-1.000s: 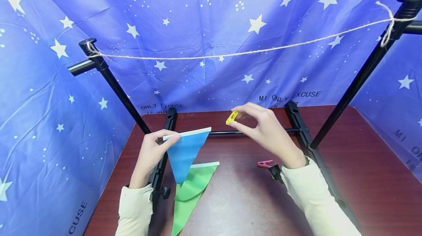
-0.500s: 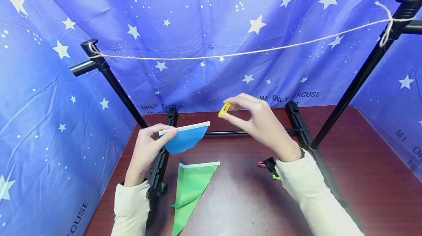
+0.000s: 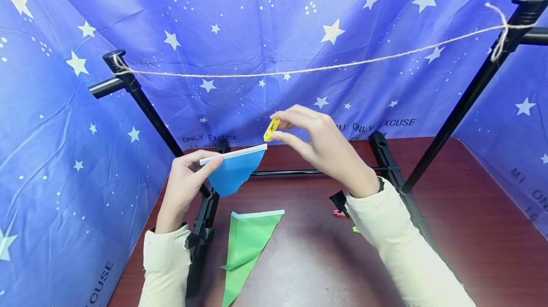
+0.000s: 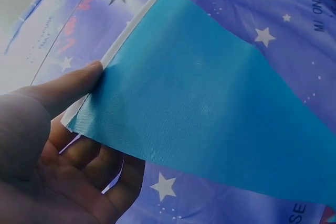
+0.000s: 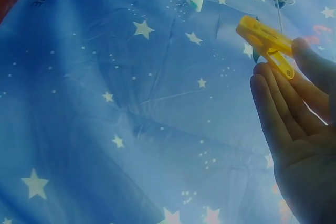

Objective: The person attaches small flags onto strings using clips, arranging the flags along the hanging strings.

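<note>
Two hands up | left hand [image 3: 184,185] pinches blue flag [image 3: 233,171] by its white edge, under the string [image 3: 299,70] | right hand [image 3: 327,147] pinches yellow peg [image 3: 271,129] just above it | risk: thin grip, flag may slip free

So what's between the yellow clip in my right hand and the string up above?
Nothing solid. In the head view the yellow clip sits below the string, with only the starry blue backdrop behind the gap.
</note>
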Demonstrator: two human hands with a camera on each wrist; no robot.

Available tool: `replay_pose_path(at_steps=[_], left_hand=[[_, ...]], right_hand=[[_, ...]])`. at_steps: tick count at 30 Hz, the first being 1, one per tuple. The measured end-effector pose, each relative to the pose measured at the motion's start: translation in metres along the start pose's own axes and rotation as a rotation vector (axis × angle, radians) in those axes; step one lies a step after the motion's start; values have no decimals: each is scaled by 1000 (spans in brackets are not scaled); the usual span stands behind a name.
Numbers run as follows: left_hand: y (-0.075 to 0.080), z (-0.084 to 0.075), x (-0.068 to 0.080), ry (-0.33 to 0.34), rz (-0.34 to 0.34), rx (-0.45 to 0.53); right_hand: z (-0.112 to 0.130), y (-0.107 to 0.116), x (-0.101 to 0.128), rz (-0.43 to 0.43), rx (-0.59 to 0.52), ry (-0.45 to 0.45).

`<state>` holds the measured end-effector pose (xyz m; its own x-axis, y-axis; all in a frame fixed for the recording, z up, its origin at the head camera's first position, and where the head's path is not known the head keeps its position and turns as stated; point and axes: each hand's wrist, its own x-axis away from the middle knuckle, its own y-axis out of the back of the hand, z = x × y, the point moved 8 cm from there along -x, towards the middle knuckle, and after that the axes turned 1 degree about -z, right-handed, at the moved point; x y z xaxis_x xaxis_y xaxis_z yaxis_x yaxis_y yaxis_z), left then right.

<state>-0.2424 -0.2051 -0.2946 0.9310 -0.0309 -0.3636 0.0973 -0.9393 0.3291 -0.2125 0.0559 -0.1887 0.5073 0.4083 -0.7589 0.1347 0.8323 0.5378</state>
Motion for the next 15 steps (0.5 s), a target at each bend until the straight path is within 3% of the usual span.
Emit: replay_pose_path(at_steps=[8,15], left_hand=[[5,-3,-8,-10,-37,74],[11,-9,-15,-45,-65,81]], right_hand=[[8,-1,-17,-27,8,4],[10,-4,-28,-37,-23,-1]])
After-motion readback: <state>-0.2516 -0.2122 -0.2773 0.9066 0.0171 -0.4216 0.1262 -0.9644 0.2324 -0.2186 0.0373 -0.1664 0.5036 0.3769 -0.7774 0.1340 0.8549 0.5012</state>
